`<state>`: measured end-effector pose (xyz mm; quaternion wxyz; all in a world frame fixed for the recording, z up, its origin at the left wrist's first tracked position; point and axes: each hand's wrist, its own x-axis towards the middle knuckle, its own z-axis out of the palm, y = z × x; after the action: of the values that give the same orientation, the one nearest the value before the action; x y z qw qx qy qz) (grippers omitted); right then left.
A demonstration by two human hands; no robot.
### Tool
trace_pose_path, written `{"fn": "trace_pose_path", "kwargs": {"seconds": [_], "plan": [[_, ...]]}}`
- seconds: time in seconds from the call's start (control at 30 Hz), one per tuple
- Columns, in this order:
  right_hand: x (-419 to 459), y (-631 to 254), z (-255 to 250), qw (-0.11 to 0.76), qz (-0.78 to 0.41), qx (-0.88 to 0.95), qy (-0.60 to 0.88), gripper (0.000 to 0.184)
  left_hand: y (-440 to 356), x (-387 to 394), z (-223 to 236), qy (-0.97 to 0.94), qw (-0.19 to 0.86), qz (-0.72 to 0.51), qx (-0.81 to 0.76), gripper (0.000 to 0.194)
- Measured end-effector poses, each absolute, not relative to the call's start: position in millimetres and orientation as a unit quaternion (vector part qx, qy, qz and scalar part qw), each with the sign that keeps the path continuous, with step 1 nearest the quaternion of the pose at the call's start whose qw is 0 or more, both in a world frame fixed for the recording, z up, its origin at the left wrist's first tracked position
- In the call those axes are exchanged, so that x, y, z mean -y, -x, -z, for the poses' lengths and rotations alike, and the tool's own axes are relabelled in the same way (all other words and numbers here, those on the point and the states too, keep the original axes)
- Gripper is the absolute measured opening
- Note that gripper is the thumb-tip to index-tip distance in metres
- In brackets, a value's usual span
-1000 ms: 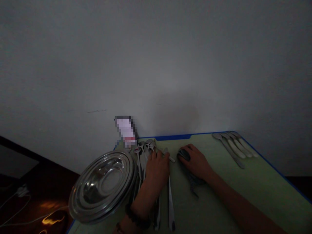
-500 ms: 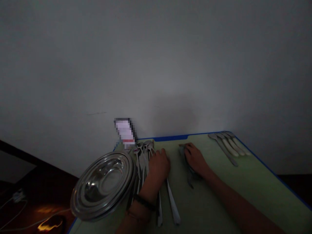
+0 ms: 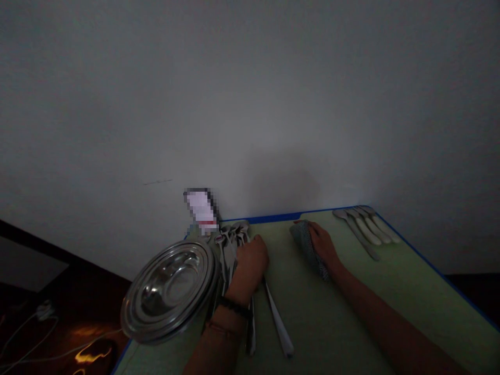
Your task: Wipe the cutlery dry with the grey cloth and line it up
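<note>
My left hand point(image 3: 253, 263) is over a pile of metal cutlery point(image 3: 230, 250), its fingers curled down and their tips hidden. From beneath it a long metal handle point(image 3: 279, 323) slants toward the front; whether the fingers grip this piece cannot be made out. A grey patterned cloth point(image 3: 307, 245) is bunched in my right hand point(image 3: 323, 247), whose fingers close round its right side. Anything inside the cloth is hidden. Left of the pile stands a stack of shiny steel plates or bowls point(image 3: 172, 291).
The green table top point(image 3: 390, 297) has a blue edge and meets a grey wall. A row of forks with pale handles and another metal piece point(image 3: 361, 229) lies at the far right. A blurred phone-like screen point(image 3: 203, 208) leans at the back left. Cables point(image 3: 42, 312) lie below.
My right hand has shifted slightly right, and the cloth shows more fully. The dark metal end that stuck out below it is out of sight. My left hand stays over the pile.
</note>
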<state>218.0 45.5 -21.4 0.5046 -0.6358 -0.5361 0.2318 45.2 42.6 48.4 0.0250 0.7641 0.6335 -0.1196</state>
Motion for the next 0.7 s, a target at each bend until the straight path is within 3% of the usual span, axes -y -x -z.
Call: {"fn": "trace_pose_path", "kwargs": {"seconds": [0.33,0.57,0.7], "plan": [[-47,-221,19,0.513,-0.283,0.508,0.632,0.037,-25,-32,-78,-0.780,0.022,0.046,-0.623,0.029],[-42,-216,-1,0.487,-0.354,0.518,0.607,0.044,13,-33,-119,-0.848,0.179,-0.032,-0.498,0.034],[-36,-220,-42,0.442,-0.350,0.575,0.594,0.026,25,-34,-123,-0.854,0.190,-0.075,-0.478,0.036]]}}
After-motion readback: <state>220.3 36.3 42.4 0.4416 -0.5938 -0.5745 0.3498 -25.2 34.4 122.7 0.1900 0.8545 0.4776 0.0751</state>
